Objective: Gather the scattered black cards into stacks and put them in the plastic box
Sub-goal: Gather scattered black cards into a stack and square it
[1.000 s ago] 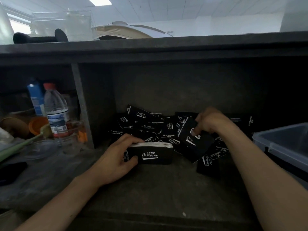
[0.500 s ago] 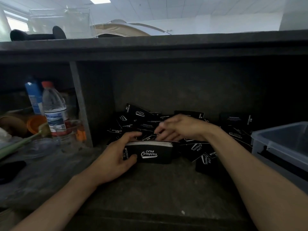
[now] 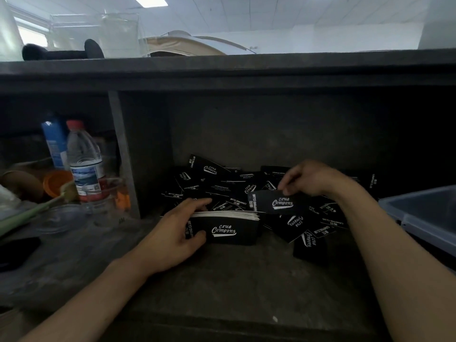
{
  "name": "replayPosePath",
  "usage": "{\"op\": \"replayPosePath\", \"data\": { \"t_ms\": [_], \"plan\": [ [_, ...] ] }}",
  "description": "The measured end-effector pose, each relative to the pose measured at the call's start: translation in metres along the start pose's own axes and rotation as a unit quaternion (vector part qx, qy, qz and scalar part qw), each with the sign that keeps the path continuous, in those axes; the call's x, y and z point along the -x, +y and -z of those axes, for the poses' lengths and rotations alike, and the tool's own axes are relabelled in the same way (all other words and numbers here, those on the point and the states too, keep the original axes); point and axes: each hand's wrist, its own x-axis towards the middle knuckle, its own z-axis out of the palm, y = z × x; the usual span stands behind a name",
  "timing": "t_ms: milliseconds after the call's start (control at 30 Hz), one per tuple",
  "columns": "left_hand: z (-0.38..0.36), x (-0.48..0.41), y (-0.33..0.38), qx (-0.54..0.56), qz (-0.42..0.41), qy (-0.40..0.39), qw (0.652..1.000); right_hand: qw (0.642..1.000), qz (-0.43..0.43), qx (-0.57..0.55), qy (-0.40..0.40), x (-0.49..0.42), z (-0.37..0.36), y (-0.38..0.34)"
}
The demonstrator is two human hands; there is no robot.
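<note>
Far left, in the side compartment, there's a water bottle [image 3: 85,161] with a red cap, a blue container [image 3: 53,141] right behind it and an orange cup [image 3: 57,183] beside them. A grey divider [image 3: 121,154] splits that off from the main bay.

In the main bay the left hand [image 3: 172,234] has a stack of black cards [image 3: 228,229] standing on its long edge on the worktop [image 3: 241,280]. The thumb is on the printed front face and the fingers [image 3: 197,203] are curled over the top and back at the stack's left end, so it's a proper grip.

Behind and to the right of the stack sits the loose pile of cards [image 3: 219,183], all overlapping at random angles against the back wall.

The right hand [image 3: 312,178] pinches a single card [image 3: 274,203] by its top right edge between thumb and fingertips. That card is held just above the right end of the stack.

Far right, the plastic box [image 3: 419,218] sits at the edge of the view, well apart from the stack. Can't see any cards in the bit that shows.
</note>
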Motion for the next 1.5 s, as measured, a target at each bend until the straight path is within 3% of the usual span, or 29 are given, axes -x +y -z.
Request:
{"op": "replayPosePath", "data": {
  "t_ms": [67, 233, 267, 333, 400, 467, 567, 833, 900, 1000, 1067, 1167, 1233, 1267, 1300, 1367, 1400, 1433, 1500],
  "plan": [
    [-0.001, -0.001, 0.000, 0.002, -0.003, 0.001, 1.000, 0.994, 0.023, -0.100, -0.036, 0.006, 0.001, -0.007],
    [0.000, 0.000, 0.000, 0.036, 0.004, -0.009, 0.999, 0.950, 0.091, -0.181, -0.238, 0.012, -0.033, -0.029],
    [0.001, 0.000, 0.001, 0.038, 0.002, -0.013, 0.999, 0.948, 0.087, -0.213, -0.219, 0.006, -0.041, -0.031],
    [0.001, 0.000, 0.003, 0.037, -0.010, -0.008, 0.999, 0.971, 0.100, -0.201, -0.078, -0.011, -0.056, -0.025],
    [0.001, 0.000, 0.005, 0.028, -0.024, 0.004, 0.999, 0.990, 0.138, -0.024, 0.029, -0.027, -0.068, -0.013],
    [0.002, 0.000, 0.005, 0.023, -0.031, 0.007, 0.999, 0.978, 0.162, 0.133, 0.000, -0.034, -0.075, 0.000],
    [0.002, 0.000, 0.004, 0.027, -0.036, 0.006, 0.999, 0.963, 0.169, 0.210, 0.010, -0.035, -0.071, 0.002],
    [0.002, 0.001, 0.004, 0.002, -0.034, 0.004, 0.999, 0.970, 0.137, 0.199, 0.026, -0.035, -0.070, 0.004],
    [0.002, 0.001, 0.004, 0.001, -0.031, 0.001, 1.000, 0.970, 0.142, 0.184, 0.064, -0.034, -0.067, 0.003],
    [0.003, 0.000, 0.004, -0.008, -0.022, 0.005, 1.000, 0.980, 0.167, 0.004, 0.109, -0.025, -0.052, -0.007],
    [0.002, 0.000, 0.003, -0.013, -0.010, 0.016, 1.000, 0.980, 0.153, -0.121, 0.047, -0.012, -0.036, -0.014],
    [0.002, 0.001, 0.003, 0.005, 0.006, 0.007, 1.000, 0.961, 0.130, -0.166, -0.181, 0.010, -0.028, -0.022],
    [0.002, 0.001, 0.005, 0.027, 0.000, -0.008, 1.000, 0.945, 0.109, -0.199, -0.236, 0.010, -0.032, -0.023],
    [0.002, 0.001, 0.006, 0.033, -0.005, -0.008, 0.999, 0.952, 0.093, -0.217, -0.194, 0.005, -0.035, -0.022],
    [0.002, 0.001, 0.006, 0.036, -0.012, -0.004, 0.999, 0.971, 0.063, -0.207, -0.102, -0.003, -0.035, -0.019],
    [0.001, 0.002, 0.006, 0.033, -0.022, 0.004, 0.999, 0.994, -0.019, -0.023, 0.105, -0.015, -0.031, -0.011],
    [0.000, 0.002, 0.005, 0.032, -0.024, 0.004, 0.999, 0.982, -0.069, 0.084, 0.153, -0.014, -0.031, -0.007],
    [0.000, 0.002, 0.005, 0.032, -0.026, 0.003, 0.999, 0.972, -0.114, 0.144, 0.143, -0.012, -0.033, -0.002],
    [0.001, 0.002, 0.004, 0.032, -0.034, 0.005, 0.999, 0.972, -0.151, 0.162, 0.074, -0.008, -0.038, 0.003]
  ]
}}
